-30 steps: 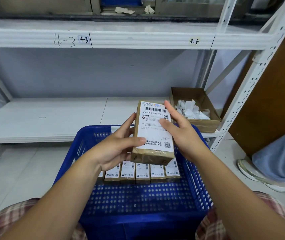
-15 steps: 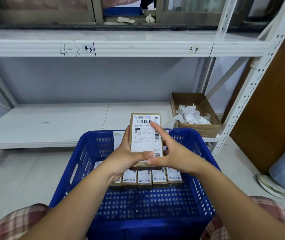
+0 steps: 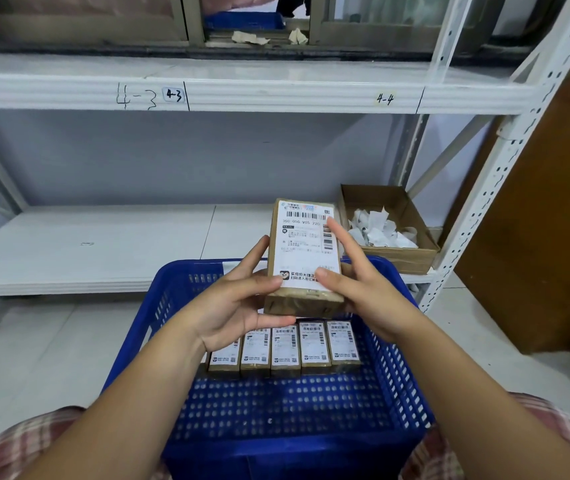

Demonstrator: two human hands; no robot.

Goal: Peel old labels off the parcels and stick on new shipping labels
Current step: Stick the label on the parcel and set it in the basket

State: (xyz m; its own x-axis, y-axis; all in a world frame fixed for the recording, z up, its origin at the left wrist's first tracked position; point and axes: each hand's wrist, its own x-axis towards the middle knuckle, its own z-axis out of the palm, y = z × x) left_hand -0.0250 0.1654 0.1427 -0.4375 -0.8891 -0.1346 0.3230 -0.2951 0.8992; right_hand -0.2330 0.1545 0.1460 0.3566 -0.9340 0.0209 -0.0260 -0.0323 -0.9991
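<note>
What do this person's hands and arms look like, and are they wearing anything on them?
The left hand and right hand are bare: no gloves, rings or watch show. The nails in view look plain. The forearms are uncovered down to the picture's lower edge. Pink-and-cream checked cloth shows in the bottom corners beneath the arms; whether it is sleeve or lap clothing, I cannot tell.
</note>
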